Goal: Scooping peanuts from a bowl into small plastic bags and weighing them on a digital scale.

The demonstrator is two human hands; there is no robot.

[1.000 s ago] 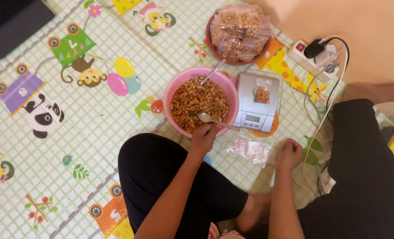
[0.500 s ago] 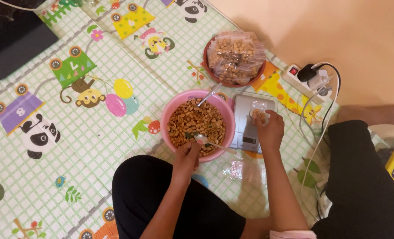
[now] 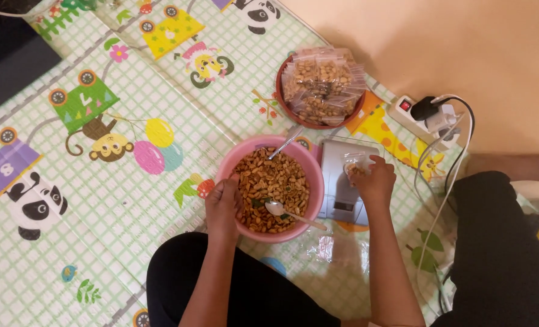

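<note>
A pink bowl [image 3: 227, 166] full of roasted peanuts sits on the play mat in front of my knees. My left hand [image 3: 223, 207] grips its near left rim, fingertips among the nuts. A metal spoon [image 3: 279, 209] lies in the bowl to the right of that hand, and a second spoon [image 3: 285, 143] leans on the far rim. My right hand [image 3: 376, 182] pinches a small clear bag of nuts [image 3: 356, 165] on a silver kitchen scale [image 3: 339, 195] right of the bowl.
A brown bowl [image 3: 284, 104] heaped with filled bags stands behind the scale. Empty clear bags [image 3: 336, 248] lie on the mat near my right forearm. A white power strip [image 3: 407, 111] with plugs and cables runs at the right. A dark flat object [image 3: 9, 63] lies top left.
My left hand left the spoon handle and shifted left onto the bowl's rim. My right hand came up from the empty bags and took hold of the small bag on the scale.
</note>
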